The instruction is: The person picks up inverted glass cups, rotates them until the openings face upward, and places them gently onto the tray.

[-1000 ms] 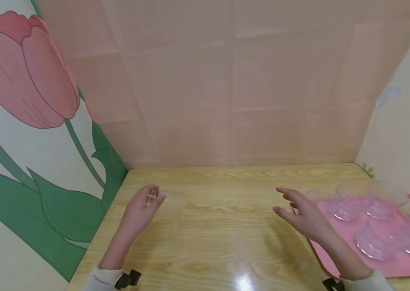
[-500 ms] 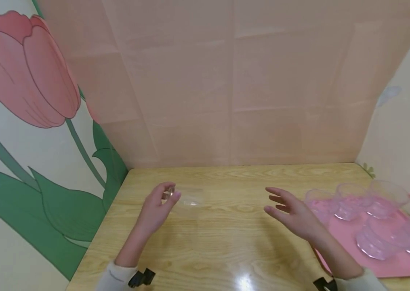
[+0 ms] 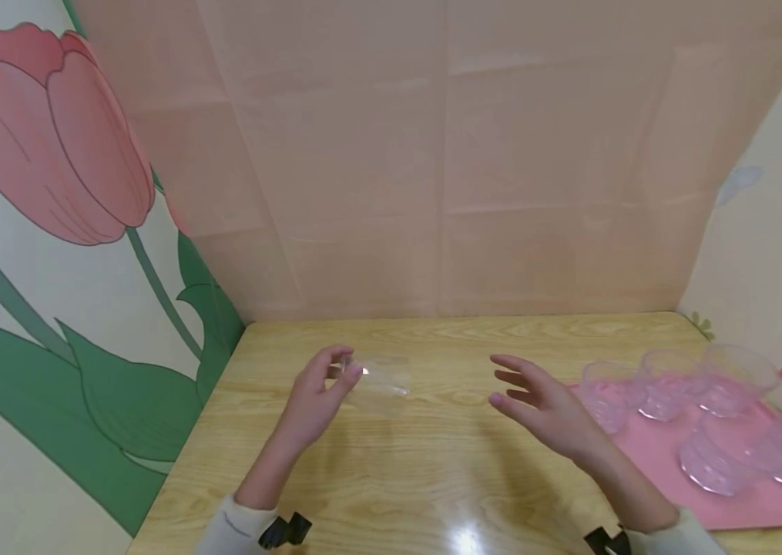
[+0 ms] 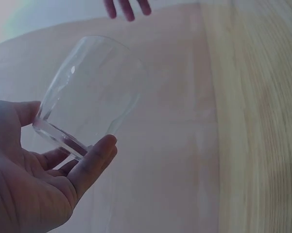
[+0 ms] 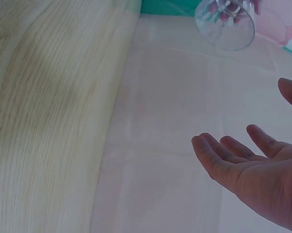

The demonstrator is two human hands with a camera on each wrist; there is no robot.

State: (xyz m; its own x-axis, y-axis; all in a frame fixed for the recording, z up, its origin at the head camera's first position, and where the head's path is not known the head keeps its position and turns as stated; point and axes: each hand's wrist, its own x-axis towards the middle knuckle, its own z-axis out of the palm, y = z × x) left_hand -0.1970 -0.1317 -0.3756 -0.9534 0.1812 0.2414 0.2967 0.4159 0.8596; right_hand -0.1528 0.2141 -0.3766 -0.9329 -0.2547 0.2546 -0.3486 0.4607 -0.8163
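Note:
My left hand [image 3: 317,397] holds a clear drinking glass [image 3: 382,383] by its thick base, thumb on one side and fingers on the other. The glass lies tilted over on its side above the table, its mouth turned toward my right hand. In the left wrist view, the glass [image 4: 90,87] is see-through, with a wide rim and nothing visible inside. My right hand [image 3: 548,407] hovers to the right, fingers spread and lightly bent, holding nothing. The right wrist view shows the mouth of the glass [image 5: 226,29] beyond the right hand [image 5: 255,170], with a gap between them.
On the right side of the wood-grain table [image 3: 418,462] lies a pink tray [image 3: 647,462]. Several clear cups [image 3: 713,470] stand on it, near my right forearm. A pinkish sheet [image 3: 432,154] covers the back, and a tulip-painted wall [image 3: 85,154] rises at the left.
My left hand has carried the glass to the right, from the table's left side toward the middle. The right hand has drifted left, narrowing the gap. The cups on the tray have stayed put.

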